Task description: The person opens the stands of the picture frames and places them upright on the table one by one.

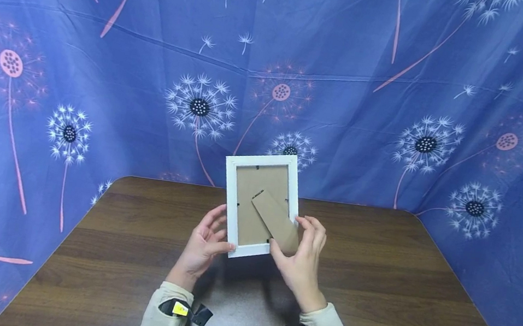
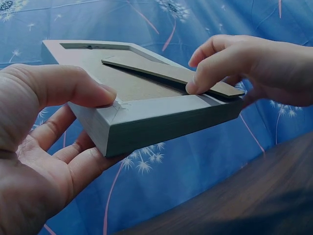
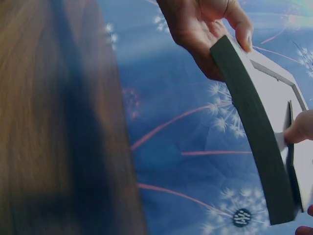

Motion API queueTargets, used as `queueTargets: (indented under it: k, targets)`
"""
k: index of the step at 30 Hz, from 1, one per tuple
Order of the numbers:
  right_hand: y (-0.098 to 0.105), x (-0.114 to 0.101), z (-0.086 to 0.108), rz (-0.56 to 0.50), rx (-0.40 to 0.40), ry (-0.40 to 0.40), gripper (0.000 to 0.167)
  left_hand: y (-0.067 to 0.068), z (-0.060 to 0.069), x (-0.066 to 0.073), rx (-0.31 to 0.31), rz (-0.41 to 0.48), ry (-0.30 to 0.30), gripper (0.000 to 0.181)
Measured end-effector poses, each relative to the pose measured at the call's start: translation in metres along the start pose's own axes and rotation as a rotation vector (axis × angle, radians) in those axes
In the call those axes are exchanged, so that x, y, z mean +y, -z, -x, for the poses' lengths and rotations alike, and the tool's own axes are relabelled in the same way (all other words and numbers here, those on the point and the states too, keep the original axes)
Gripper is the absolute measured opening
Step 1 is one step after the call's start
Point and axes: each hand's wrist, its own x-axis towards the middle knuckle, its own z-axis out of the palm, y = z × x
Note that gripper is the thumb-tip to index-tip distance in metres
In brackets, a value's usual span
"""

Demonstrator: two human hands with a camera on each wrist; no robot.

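A white picture frame [image 1: 229, 192] is held up above the table, tilted, its brown backing [image 1: 246, 221] facing the head camera. The left hand [image 1: 200, 246] grips its lower left corner, thumb on the face and fingers underneath, as the left wrist view shows. A brown stand flap [image 1: 274, 217] lies slantwise over the backing, its lower end raised a little off it. The right hand [image 1: 300, 259] holds the lower right side, thumb at the flap's lower edge and fingers at the frame's outer edge. In the right wrist view the frame's side [image 3: 252, 132] hides part of the flap.
A dark brown wooden table [image 1: 106, 252] spreads under both hands. Behind it and along both sides hangs a blue cloth [image 1: 344, 141] printed with dandelions. Black straps with yellow tags sit on both sleeves.
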Motion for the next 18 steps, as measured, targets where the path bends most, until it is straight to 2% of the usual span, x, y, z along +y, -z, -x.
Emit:
queueTargets:
  k: [8, 12, 18]
  targets:
    - [0.008, 0.004, -0.007, 0.225, -0.056, 0.145, 0.061, 0.001, 0.0, 0.0, -0.013, -0.018, 0.008, 0.085]
    - [0.011, 0.004, -0.009, 0.284, -0.062, 0.188, 0.059, 0.001, 0.0, -0.001, -0.024, -0.02, 0.004, 0.085]
    - [0.012, 0.004, -0.01, 0.323, -0.094, 0.209, 0.057, 0.0, 0.0, -0.003, 0.005, -0.059, 0.018, 0.085]
